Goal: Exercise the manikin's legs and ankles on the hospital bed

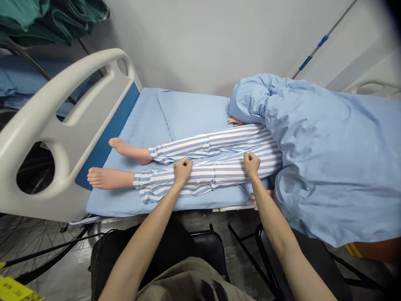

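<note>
A manikin-like figure in blue-and-white striped trousers [232, 171] lies with its legs stretched along the bed, its bare feet [111, 179] toward the footboard. My left hand [183, 170] is closed in a fist at the lower part of the nearer leg, just below the knee. Farther right, my right hand [252, 164] makes a fist over the thigh of the same leg. Nothing shows in either fist; whether they press on the cloth or hover just above it I cannot tell. A light blue quilt [326, 154] covers the figure's upper part, with its hands peeking out at the edge.
The white footboard [94, 83] rises at the left end of the blue-sheeted mattress [194, 115]. Black chairs [208, 251] stand between me and the bed. Green cloth [62, 21] hangs over a rack at the upper left. A pale wall [194, 46] backs the bed.
</note>
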A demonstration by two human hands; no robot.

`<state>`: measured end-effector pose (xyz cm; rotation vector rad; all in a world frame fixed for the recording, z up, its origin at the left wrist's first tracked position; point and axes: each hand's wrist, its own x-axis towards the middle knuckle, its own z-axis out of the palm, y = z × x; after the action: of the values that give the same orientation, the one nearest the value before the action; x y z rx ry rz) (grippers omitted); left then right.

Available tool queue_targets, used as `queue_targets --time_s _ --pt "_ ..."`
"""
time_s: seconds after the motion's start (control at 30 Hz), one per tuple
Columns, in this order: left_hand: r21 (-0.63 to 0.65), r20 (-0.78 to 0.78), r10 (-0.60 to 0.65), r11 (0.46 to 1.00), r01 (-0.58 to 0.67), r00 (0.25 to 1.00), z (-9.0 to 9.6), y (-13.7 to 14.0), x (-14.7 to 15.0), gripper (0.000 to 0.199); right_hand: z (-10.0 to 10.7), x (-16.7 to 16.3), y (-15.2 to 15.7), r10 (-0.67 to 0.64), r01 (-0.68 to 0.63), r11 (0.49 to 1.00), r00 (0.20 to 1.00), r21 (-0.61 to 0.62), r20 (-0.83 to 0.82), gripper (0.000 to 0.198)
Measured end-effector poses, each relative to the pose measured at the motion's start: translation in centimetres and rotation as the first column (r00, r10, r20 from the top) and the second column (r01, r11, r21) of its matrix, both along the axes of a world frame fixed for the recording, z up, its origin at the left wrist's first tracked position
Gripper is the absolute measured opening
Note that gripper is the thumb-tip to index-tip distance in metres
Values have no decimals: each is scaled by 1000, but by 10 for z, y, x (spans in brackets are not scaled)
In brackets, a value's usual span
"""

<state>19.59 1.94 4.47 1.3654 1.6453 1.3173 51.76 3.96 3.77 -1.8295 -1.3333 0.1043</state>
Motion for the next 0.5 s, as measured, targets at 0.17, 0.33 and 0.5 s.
queue_targets --time_s 0.17,0.33,0.5 --pt "-2 -217 95 995 -98 971 -10 -14 -106 34 -1 0 0 1 -1 1000 999 -5 34 40" --pt "-167 -590 15 976 -141 807 -23 -24 -143 30 6 -16 -3 -7 24 988 994 -150 108 37" --pt "-213 -626 3 961 -175 779 -17 -24 -136 25 19 -108 -17 281 -289 947 957 -140 -75 36"
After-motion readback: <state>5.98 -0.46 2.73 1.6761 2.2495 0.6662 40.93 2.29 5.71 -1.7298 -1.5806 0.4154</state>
